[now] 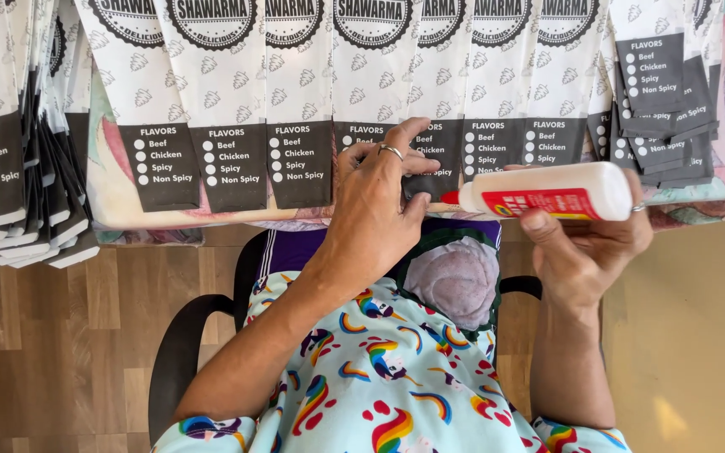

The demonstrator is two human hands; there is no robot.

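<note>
Head view looks down on a person seated in a black chair (179, 352), reaching toward a row of paper sleeves (299, 117) laid side by side and overlapping along the table edge (169, 220).

The right hand (585, 243) is closed round a white glue bottle (560, 192) held sideways, its red nozzle pointing left toward the middle of the row, with the thumb under the body and the fingers hidden behind it. The bottle has a red label band along its side. It looks like light, squeezable plastic, smooth and likely a little slippery, so a grip round the middle of the body, as now, seems soundest.

The left hand (375, 205), a ring on one finger, lies flat with fingers spread on the dark lower band of one sleeve just left of the nozzle, pressing it down and holding nothing. The two hands are near each other but apart.

Each sleeve is white with a small grey repeating motif, a round black badge at the far end and a black panel with white dots and white print at the near end. They look thin, light and easily creased, best handled flat by an edge. A thick stack of the same sleeves (10, 168) fans out at far left, and a smaller pile (669, 109) sits at right. A wood floor (69, 335) shows below.
</note>
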